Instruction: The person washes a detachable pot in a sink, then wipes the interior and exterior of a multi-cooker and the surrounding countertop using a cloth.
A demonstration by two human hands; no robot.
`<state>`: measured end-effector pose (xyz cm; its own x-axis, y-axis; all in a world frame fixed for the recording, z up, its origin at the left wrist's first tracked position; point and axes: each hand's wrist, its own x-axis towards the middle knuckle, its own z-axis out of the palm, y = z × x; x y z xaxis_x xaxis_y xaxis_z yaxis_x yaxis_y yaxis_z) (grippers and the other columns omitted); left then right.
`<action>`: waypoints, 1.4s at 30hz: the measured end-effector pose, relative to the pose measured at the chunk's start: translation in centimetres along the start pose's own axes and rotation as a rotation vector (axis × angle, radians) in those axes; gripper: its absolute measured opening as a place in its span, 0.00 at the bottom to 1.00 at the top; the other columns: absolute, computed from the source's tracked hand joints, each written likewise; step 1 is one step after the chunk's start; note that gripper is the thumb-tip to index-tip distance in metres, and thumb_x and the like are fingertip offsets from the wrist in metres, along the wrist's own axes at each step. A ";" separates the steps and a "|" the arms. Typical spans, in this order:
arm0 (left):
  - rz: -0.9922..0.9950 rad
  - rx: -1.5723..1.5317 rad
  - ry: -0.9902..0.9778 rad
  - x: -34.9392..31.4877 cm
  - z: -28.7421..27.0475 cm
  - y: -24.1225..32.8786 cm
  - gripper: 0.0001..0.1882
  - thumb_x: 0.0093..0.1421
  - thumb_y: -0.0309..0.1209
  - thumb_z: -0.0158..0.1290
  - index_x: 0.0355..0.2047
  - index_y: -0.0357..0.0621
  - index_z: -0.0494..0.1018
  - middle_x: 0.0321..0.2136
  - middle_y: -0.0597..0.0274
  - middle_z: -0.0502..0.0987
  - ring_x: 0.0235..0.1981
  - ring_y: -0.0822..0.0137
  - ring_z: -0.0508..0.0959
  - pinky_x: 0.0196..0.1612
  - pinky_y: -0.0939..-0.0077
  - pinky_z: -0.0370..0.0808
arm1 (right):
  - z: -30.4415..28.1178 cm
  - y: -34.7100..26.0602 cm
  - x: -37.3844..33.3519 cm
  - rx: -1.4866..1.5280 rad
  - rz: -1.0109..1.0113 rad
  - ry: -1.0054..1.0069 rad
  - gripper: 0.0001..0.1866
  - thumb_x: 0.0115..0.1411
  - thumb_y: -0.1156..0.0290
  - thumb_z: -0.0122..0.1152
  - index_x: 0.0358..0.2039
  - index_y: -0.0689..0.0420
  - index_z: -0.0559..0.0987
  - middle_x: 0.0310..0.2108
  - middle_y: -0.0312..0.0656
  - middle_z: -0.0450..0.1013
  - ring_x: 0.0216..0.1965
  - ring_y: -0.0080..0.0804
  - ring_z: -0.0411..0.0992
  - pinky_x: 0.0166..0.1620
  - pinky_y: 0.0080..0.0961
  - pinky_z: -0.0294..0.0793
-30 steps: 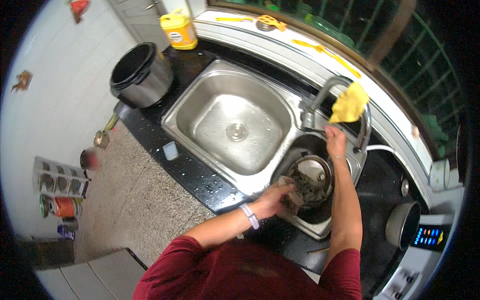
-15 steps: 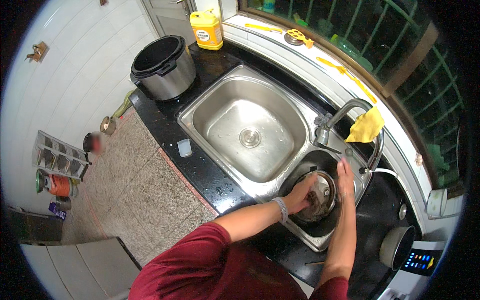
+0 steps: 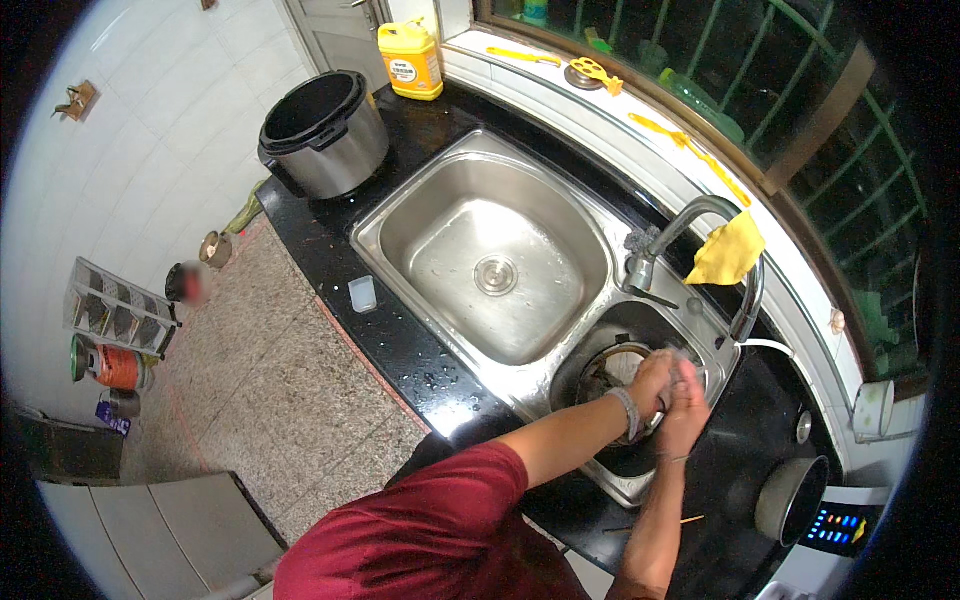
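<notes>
Both hands are together over the small right-hand basin of the steel sink (image 3: 380,240). My left hand (image 3: 655,382), a pale band on its wrist, is closed and pressed against my right hand; anything inside it is hidden. My right hand (image 3: 684,408) points away from me, its fingers smeared by motion. Under them in the basin sits a round metal pot (image 3: 628,362) with dark stuff inside, mostly covered by my hands and left forearm. The curved faucet (image 3: 690,215) rises just beyond, with a yellow cloth (image 3: 727,250) draped over it.
On the black counter stand a steel cooker pot (image 3: 330,140), a yellow jug (image 3: 411,62), a small clear plastic container (image 3: 362,294) and a tilted saucepan (image 3: 790,500). A thin stick (image 3: 655,525) lies near my right forearm. Yellow utensils (image 3: 690,155) lie along the window sill.
My left hand has come out of the pot and moved right to meet my right hand. The right hand, flat and apart before, has drawn slightly nearer to me.
</notes>
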<state>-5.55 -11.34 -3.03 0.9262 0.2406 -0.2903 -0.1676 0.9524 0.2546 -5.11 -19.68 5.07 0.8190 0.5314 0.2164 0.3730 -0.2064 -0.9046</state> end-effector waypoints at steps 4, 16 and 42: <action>-0.217 -0.016 -0.001 -1.6 2.2 -2.4 0.19 0.67 0.50 0.47 0.42 0.47 0.74 0.41 0.62 0.78 0.45 0.67 0.76 0.48 0.66 0.74 | 0.6 0.8 1.1 -0.280 -0.147 0.000 0.25 0.72 0.61 0.40 0.59 0.67 0.71 0.62 0.55 0.66 0.67 0.46 0.60 0.70 0.33 0.50; -0.243 -0.004 0.012 -2.2 2.7 -1.5 0.16 0.68 0.44 0.49 0.44 0.44 0.74 0.41 0.63 0.79 0.40 0.68 0.76 0.47 0.70 0.73 | 1.2 2.6 2.9 -0.061 0.059 0.154 0.28 0.72 0.56 0.41 0.59 0.67 0.70 0.61 0.53 0.68 0.63 0.41 0.65 0.64 0.31 0.60; -0.265 0.105 0.054 -0.7 3.8 -0.4 0.16 0.68 0.41 0.47 0.41 0.43 0.76 0.40 0.56 0.79 0.40 0.64 0.76 0.48 0.66 0.73 | -0.1 5.2 4.5 -0.182 0.351 0.035 0.36 0.73 0.46 0.33 0.65 0.68 0.61 0.63 0.57 0.64 0.63 0.46 0.64 0.64 0.34 0.59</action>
<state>-4.85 -12.59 0.59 0.9132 -0.0013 -0.4074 0.1159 0.9595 0.2567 0.60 -18.44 1.35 0.9236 0.3752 -0.0791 0.1363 -0.5141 -0.8468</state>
